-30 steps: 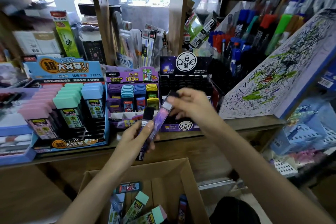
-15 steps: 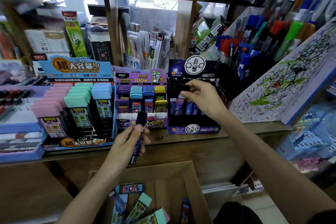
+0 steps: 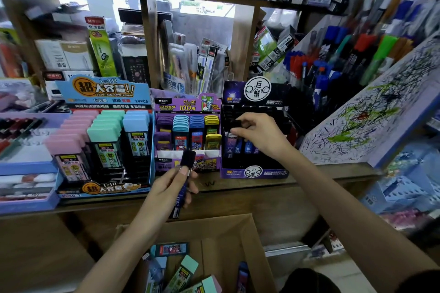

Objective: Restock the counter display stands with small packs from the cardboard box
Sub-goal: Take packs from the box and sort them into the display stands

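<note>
My left hand (image 3: pixel 166 189) grips a slim dark pack with a black cap (image 3: pixel 182 183) in front of the counter edge. My right hand (image 3: pixel 259 133) pinches the black cap of another slim pack (image 3: pixel 232 139) standing in the left column of the black and purple display stand (image 3: pixel 253 171). Left of it stand a purple display stand (image 3: pixel 185 104) with coloured packs and a blue display stand (image 3: pixel 104 93) with pink, green and blue capped packs. The cardboard box (image 3: pixel 228 228) lies below the counter with several packs in it.
The wooden counter (image 3: pixel 309 175) carries the stands. A scribbled test board (image 3: pixel 371 121) leans at the right, with pen racks (image 3: pixel 357 54) behind it. Purple trays (image 3: pixel 26 166) sit at far left. Blue baskets (image 3: pixel 404 188) hang low on the right.
My right hand took one pack from my left hand, carried it to the black and purple stand and lowered it into a slot. My left hand stayed put with the other pack.
</note>
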{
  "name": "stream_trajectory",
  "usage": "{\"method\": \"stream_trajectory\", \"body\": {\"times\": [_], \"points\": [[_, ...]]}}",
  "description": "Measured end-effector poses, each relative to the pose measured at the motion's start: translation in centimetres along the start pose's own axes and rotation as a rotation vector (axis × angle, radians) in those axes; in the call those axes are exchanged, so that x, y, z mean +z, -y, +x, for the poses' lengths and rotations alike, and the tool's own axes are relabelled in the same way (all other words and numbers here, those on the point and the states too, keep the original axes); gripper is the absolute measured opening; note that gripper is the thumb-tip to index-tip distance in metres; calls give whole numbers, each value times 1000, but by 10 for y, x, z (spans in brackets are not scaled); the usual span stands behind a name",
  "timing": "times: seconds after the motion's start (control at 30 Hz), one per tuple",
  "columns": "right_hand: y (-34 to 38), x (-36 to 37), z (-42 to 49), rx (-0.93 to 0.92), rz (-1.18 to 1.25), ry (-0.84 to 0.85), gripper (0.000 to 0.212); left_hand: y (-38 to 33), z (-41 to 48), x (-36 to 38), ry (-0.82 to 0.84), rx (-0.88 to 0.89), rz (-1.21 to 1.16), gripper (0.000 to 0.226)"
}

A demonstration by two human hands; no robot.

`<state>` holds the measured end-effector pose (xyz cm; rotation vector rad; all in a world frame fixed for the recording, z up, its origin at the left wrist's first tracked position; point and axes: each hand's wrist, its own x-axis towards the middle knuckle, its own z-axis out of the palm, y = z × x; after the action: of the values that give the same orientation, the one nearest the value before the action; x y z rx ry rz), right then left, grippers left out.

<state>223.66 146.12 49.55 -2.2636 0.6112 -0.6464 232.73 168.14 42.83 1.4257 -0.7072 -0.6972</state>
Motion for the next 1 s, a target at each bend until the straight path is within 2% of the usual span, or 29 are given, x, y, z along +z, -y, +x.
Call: {"method": "stream_trajectory", "body": {"times": [0.13,0.27,0.33,0.43,0.47,0.53,0.63,0.83,0.93,1.0], "points": [[-5,11,0,81,-29,-19,19,2,1,1,1,8,-9,38],[-2,12,1,130,-60,-13,19,5,2,4,5,12,-23,40],[1,11,-1,141,-169,1,24,4,2,8,11,20,-31,40],[11,5,-15,78,-298,-86,27,-3,4,15,44,52,-44,39],[15,3,-21,54,-224,-88,27,-7,5,19,57,68,-49,37],[27,0,-35,28,70,17,23,-14,8,27,77,116,-24,30],[40,1,-51,-17,375,150,6,-24,12,43,106,202,31,24],[34,-6,-57,-107,473,15,16,-33,22,65,105,269,83,26],[25,-27,-44,-90,491,-67,14,-29,33,59,28,300,205,15],[16,-38,-33,-66,444,-135,14,-25,41,50,-61,314,314,17]]}}
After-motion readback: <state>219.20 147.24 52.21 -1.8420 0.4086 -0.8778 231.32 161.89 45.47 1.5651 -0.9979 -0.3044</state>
